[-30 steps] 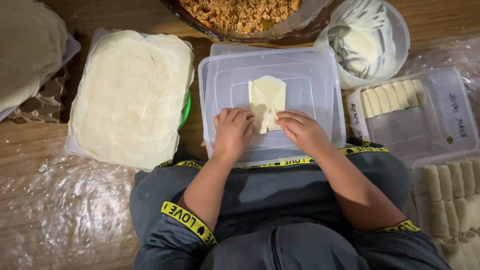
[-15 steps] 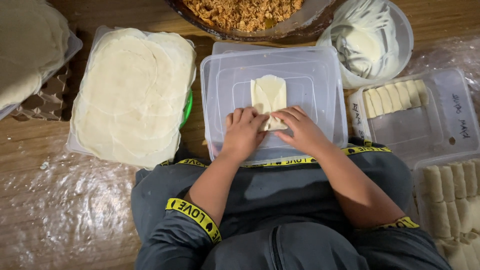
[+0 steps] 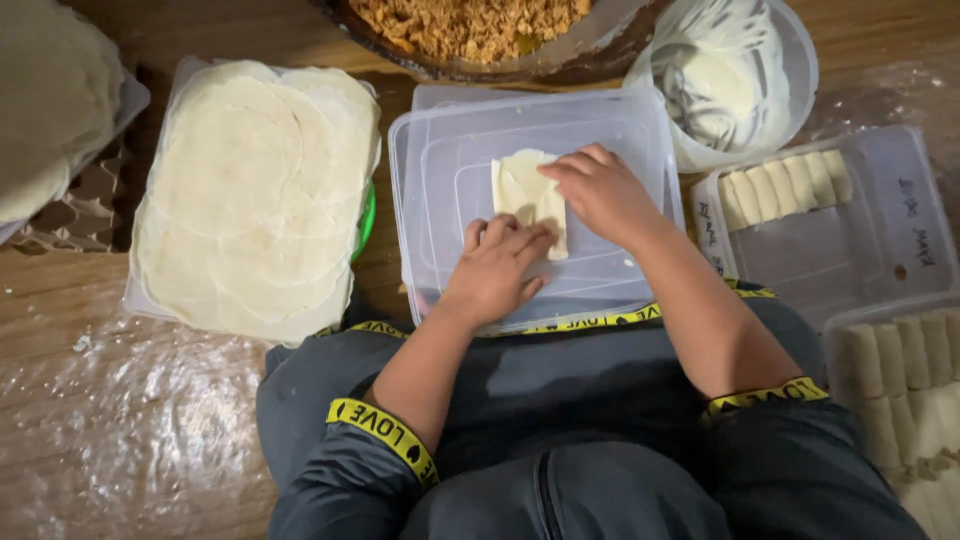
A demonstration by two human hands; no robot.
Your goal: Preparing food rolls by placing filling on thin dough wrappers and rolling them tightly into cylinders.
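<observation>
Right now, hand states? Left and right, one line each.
Left hand: open, fingers flat, pressing the lower end of the folded wrapper.
Right hand: loosely curled, fingertips on the wrapper's upper right edge; not gripping it.

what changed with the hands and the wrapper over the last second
The right hand moved up from the near end of the pale folded dough wrapper to lie over its far right side. The left hand stayed pressing the near end. The clear upturned plastic lid beneath and the stack of round wrappers stayed put.
</observation>
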